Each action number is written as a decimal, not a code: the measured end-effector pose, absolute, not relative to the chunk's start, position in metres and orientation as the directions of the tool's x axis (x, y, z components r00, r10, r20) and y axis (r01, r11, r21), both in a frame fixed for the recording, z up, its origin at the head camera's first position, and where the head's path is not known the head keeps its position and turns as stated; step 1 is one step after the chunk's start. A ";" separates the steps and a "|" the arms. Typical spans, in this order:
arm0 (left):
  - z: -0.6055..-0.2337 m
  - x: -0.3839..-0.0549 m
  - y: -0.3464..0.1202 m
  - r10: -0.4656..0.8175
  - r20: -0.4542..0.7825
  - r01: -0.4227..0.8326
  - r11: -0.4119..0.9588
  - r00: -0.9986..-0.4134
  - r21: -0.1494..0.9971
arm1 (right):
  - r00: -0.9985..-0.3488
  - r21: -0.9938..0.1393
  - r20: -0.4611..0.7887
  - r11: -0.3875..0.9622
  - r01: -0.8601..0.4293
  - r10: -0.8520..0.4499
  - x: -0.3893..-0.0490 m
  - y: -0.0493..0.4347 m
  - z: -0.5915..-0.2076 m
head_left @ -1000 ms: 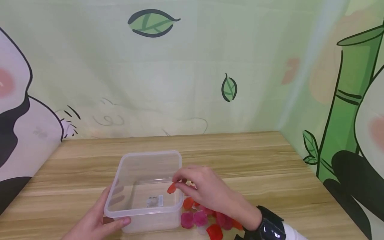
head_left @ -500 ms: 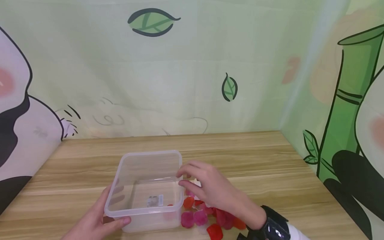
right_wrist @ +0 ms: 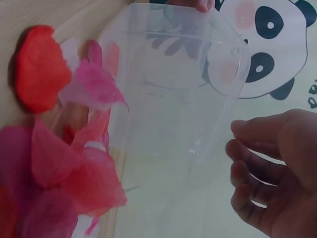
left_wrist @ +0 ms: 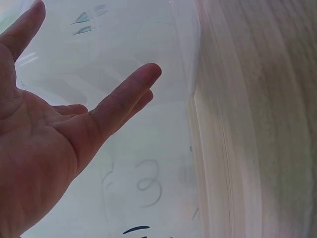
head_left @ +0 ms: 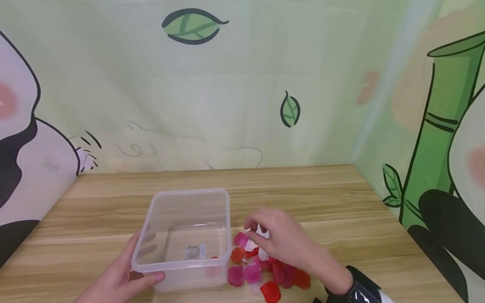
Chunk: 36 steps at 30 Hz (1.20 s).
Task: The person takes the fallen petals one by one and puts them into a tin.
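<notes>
A clear plastic container point(head_left: 189, 265) stands upright on the wooden table. The left hand point(head_left: 119, 273) rests against its front left corner, thumb on the front wall and fingers along the left side. The left wrist view shows these fingers point(left_wrist: 121, 99) straight and spread. Right of the container lies a pile of artificial flower petals, including a magenta petal point(head_left: 252, 273), a red petal point(head_left: 270, 291) and white petals point(head_left: 261, 240). Over the white petals hovers the right hand point(head_left: 284, 235), fingers loosely bent with nothing between them. A reddish petal point(head_left: 214, 270) shows through the container's front wall.
The wooden tabletop point(head_left: 303, 189) meets a pale green printed backdrop point(head_left: 235, 84) with leaves, pandas and bamboo. A black band point(head_left: 358, 286) is on the right wrist. A small label point(head_left: 195, 252) shows at the container's bottom.
The right hand released an orange-red petal into the container, then moved right over the pile. The left hand and the container kept their places.
</notes>
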<state>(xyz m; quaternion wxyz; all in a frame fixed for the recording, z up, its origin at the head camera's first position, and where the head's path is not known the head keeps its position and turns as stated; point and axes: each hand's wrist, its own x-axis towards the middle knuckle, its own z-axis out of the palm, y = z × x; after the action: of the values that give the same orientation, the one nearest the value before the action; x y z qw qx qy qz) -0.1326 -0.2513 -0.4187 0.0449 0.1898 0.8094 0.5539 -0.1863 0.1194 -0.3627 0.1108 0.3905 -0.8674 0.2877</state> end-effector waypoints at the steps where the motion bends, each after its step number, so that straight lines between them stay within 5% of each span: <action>1: -0.418 -0.133 -0.251 0.356 0.123 0.243 0.315 -0.926 0.918 | -0.685 -0.414 0.392 0.548 -0.727 -0.614 -0.186 0.122 -0.363; 8: -0.413 -0.134 -0.251 0.345 0.044 0.160 0.315 -0.938 0.935 | -0.718 -0.383 0.231 0.617 -0.687 -0.656 -0.187 0.138 -0.361; 17: -0.415 -0.133 -0.253 0.359 0.098 0.217 0.311 -0.928 0.925 | -0.764 -0.341 -0.042 0.728 -0.595 -0.644 -0.187 0.153 -0.368; 36: -0.418 -0.134 -0.251 0.399 0.164 0.283 0.262 -0.902 0.923 | -0.736 -0.381 -0.063 0.698 -0.606 -0.674 -0.191 0.158 -0.381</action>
<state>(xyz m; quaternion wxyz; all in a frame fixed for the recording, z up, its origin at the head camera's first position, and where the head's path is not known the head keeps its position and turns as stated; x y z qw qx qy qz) -0.1336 -0.2514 -0.4177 0.0509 0.2152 0.7927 0.5680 -0.1906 0.1582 -0.3814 -0.0994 0.3495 -0.9159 0.1703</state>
